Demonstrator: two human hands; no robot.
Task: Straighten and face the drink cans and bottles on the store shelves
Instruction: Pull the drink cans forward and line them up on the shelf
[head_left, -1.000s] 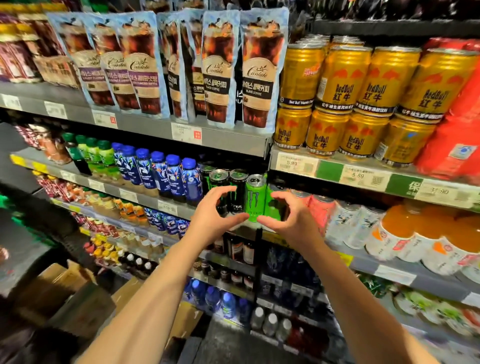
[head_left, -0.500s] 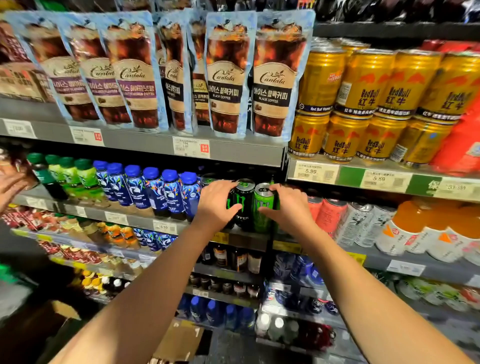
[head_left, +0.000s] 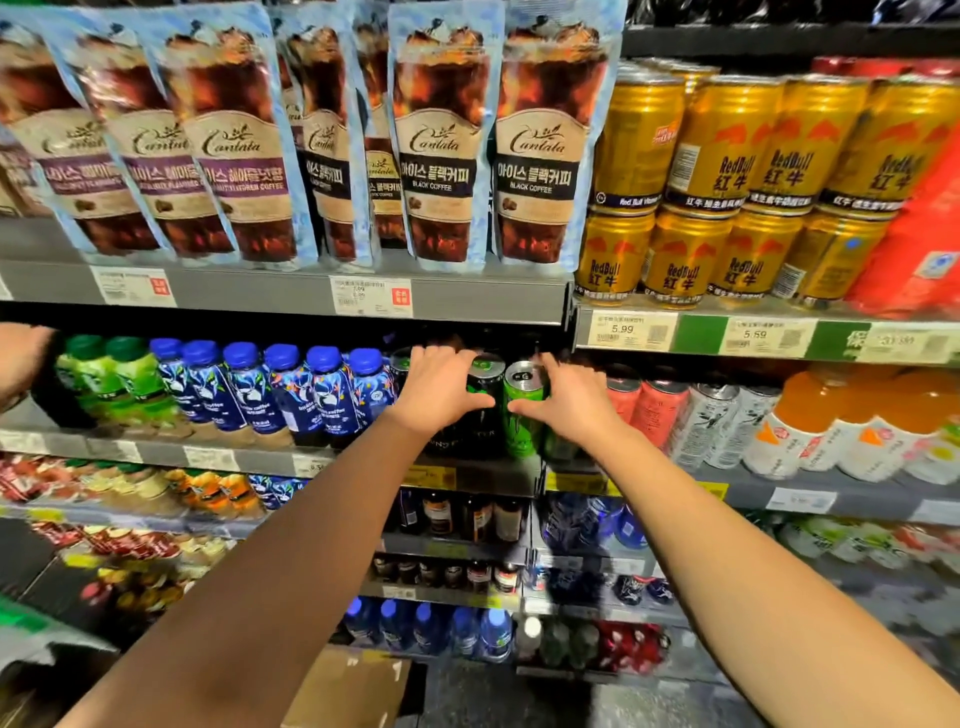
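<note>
Your left hand (head_left: 441, 395) grips the black can (head_left: 480, 410), your right hand (head_left: 566, 405) the green can (head_left: 522, 410); rigid, slick, probably heavy, so hold mid-body.

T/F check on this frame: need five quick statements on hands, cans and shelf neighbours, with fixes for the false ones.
1. The left hand holds the black can. True.
2. The right hand holds a gold can. False: it holds the green can.
3. Both held cans stand on the shelf. True.
4. The blue-capped bottles stand right of the hands. False: left.
5. The gold cans sit one shelf below the hands. False: one above.
</note>
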